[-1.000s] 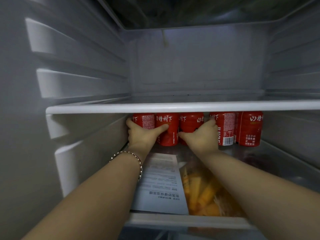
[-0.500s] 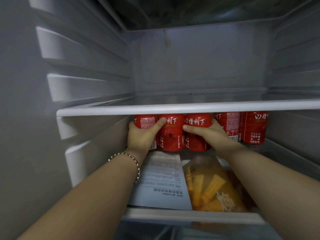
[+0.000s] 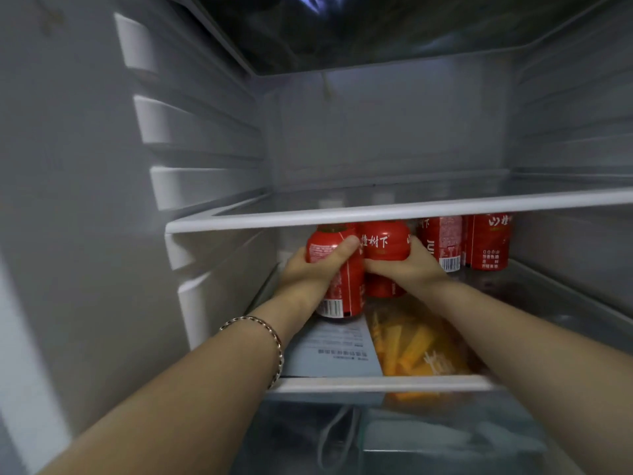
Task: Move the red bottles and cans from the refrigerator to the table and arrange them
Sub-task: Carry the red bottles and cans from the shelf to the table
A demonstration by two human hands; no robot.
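The left can (image 3: 349, 289) stands almost straight up, its long side running up and down and its top pointing up. It is at the far end of the paper (image 3: 334, 351). I cannot tell if its bottom touches the paper. The left hand (image 3: 315, 269) wraps around it from the front, with the thumb across the label. A bracelet (image 3: 270, 334) is on that wrist.

The right can (image 3: 385, 240) also stands top up, just past the paper's far right corner, touching the left can. The right hand (image 3: 411, 265) holds it, fingers curled around its right side.

Two more cans (image 3: 486, 241) stand upright, farther right of the paper and to the back. A yellow bag (image 3: 418, 344) lies just right of the paper, in front of the right can. A white shelf (image 3: 376, 212) hangs above the paper, close over the can tops.
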